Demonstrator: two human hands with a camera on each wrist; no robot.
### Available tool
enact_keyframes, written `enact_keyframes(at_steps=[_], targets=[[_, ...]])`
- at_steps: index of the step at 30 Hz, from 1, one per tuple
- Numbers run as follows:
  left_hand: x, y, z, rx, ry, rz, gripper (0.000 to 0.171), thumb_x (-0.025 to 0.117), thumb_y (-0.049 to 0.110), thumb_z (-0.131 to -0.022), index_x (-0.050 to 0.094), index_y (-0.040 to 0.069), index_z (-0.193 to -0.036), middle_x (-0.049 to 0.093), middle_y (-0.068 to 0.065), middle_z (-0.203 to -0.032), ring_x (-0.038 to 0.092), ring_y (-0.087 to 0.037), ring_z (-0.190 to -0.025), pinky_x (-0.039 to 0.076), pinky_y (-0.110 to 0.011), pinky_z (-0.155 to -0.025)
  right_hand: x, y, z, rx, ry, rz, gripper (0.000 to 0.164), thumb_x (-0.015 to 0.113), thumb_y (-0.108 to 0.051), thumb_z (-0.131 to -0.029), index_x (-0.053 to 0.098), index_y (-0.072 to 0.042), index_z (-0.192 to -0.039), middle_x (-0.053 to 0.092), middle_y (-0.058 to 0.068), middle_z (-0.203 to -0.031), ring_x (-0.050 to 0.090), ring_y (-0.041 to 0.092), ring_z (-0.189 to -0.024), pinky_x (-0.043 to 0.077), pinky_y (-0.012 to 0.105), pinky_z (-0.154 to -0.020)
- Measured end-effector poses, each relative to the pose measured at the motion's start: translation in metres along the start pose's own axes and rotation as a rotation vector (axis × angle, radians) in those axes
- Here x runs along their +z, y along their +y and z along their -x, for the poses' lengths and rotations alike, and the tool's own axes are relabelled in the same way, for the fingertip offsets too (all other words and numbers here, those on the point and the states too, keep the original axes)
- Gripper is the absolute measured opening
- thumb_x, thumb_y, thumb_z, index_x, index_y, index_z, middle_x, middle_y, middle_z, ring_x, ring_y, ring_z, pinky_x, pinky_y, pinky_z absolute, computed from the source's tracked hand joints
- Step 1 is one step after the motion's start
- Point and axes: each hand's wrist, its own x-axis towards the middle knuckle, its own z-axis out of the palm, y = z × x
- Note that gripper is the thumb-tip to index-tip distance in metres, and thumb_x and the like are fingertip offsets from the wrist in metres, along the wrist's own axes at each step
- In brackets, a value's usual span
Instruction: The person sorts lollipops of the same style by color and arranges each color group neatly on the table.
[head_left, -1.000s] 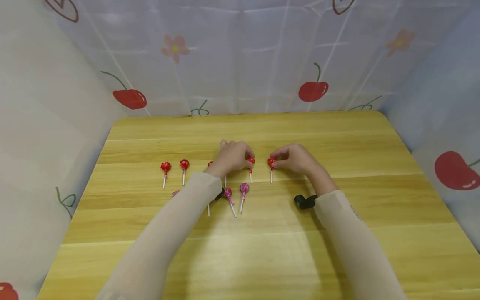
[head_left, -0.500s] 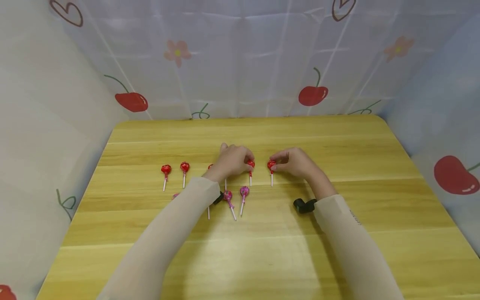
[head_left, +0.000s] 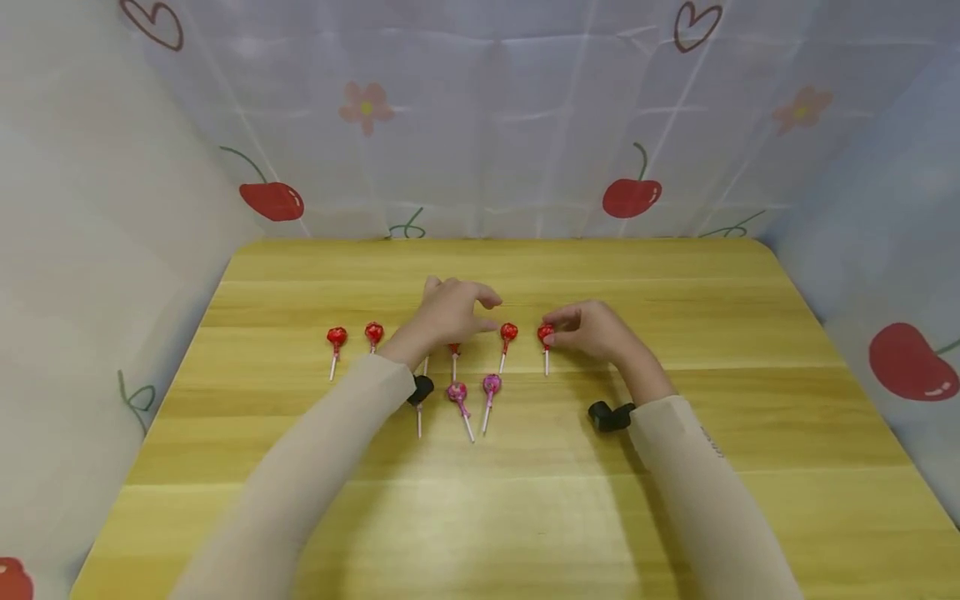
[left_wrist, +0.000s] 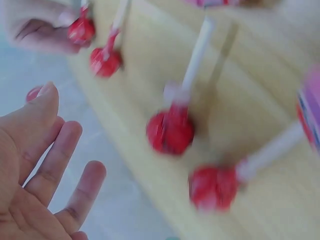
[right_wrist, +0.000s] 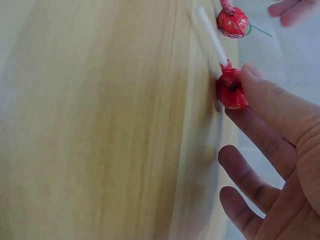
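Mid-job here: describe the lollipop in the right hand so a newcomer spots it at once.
On the wood-grain table, find the person's right hand. It holds the red-wrapped lollipop, farthest right of all, white stick pointing toward the person. It alone is pinched; the neighbouring red lollipop, just left, lies untouched.

Pale glare on the tabletop point(head_left: 480, 525), soft shadows, left wrist view blurred

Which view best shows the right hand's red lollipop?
Right wrist: the lollipop appears large, stick included, pinched by the right hand. Head: small, candy partly covered; left wrist: near the top edge, stick mostly cut off.
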Motion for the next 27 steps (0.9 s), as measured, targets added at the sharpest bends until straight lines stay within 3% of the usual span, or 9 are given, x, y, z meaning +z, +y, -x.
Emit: enact_keyframes(at_steps=[3,8,16,18,20,23,25,27], targets=[[-0.015,-0.009,0.013,0.001,0.026,0.037,0.039,0.073,0.034,-0.090,0.068,0.022,-0.126,0.070,0.003,-0.124,0.058,-0.025,-0.123,0.020,-0.050,-0.102,-0.001,-0.002,0.000,0.001,0.012,0.026,0.037,0.077,-0.029,-0.087,0.072,-0.018,-0.122,0.068,0.005,-0.127,0.061,0.025,-0.113,0.048,0.046,-0.101],[-0.035,-0.024,0.040,-0.007,0.084,0.076,0.038,0.073,0.036,-0.091,0.067,0.024,-0.126,0.070,0.005,-0.124,0.060,-0.025,-0.117,0.020,-0.050,-0.100,-0.006,-0.011,0.002,-0.012,0.034,0.066,0.044,0.076,-0.035,-0.087,0.069,-0.018,-0.127,0.064,0.007,-0.135,0.051,0.032,-0.132,0.040,0.052,-0.109],[-0.053,-0.043,0.090,-0.060,0.191,0.109,0.038,0.072,0.032,-0.092,0.067,0.022,-0.128,0.069,0.001,-0.126,0.060,-0.025,-0.111,0.020,-0.052,-0.098,-0.003,-0.051,0.017,-0.202,0.040,0.119,0.046,0.076,-0.037,-0.087,0.068,-0.019,-0.129,0.066,0.003,-0.133,0.054,0.029,-0.131,0.043,0.053,-0.107],[-0.051,-0.048,0.101,-0.080,0.203,0.119,0.037,0.072,0.031,-0.092,0.067,0.021,-0.127,0.069,0.000,-0.127,0.060,-0.025,-0.110,0.021,-0.053,-0.101,0.005,-0.065,0.021,-0.251,0.039,0.129,0.044,0.076,-0.037,-0.087,0.069,-0.019,-0.127,0.067,0.002,-0.131,0.059,0.028,-0.124,0.046,0.051,-0.104],[-0.046,-0.053,0.109,-0.102,0.202,0.135,0.036,0.072,0.029,-0.092,0.068,0.018,-0.126,0.069,-0.003,-0.125,0.060,-0.027,-0.105,0.029,-0.051,-0.099,0.016,-0.078,0.025,-0.302,0.035,0.136,0.043,0.077,-0.035,-0.087,0.070,-0.018,-0.125,0.069,0.002,-0.128,0.064,0.027,-0.110,0.049,0.048,-0.098],[-0.032,-0.060,0.119,-0.147,0.174,0.138,0.036,0.072,0.028,-0.092,0.068,0.016,-0.125,0.069,-0.007,-0.122,0.059,-0.028,-0.098,0.043,-0.046,-0.089,0.040,-0.099,0.027,-0.341,0.019,0.155,0.041,0.078,-0.033,-0.086,0.071,-0.018,-0.124,0.073,0.002,-0.118,0.064,0.024,-0.098,0.050,0.043,-0.091],[-0.022,-0.064,0.124,-0.176,0.152,0.131,0.037,0.072,0.029,-0.092,0.068,0.013,-0.124,0.069,-0.009,-0.119,0.060,-0.029,-0.096,0.048,-0.043,-0.080,0.059,-0.111,0.026,-0.355,0.006,0.182,0.040,0.078,-0.035,-0.086,0.072,-0.019,-0.122,0.075,0.002,-0.113,0.061,0.023,-0.095,0.049,0.041,-0.088],[-0.012,-0.068,0.128,-0.208,0.130,0.113,0.039,0.071,0.033,-0.092,0.068,0.012,-0.125,0.069,-0.010,-0.119,0.062,-0.029,-0.101,0.050,-0.044,-0.084,0.078,-0.122,0.023,-0.365,-0.005,0.229,0.041,0.077,-0.038,-0.085,0.073,-0.021,-0.122,0.075,0.000,-0.110,0.058,0.023,-0.100,0.046,0.041,-0.090]])
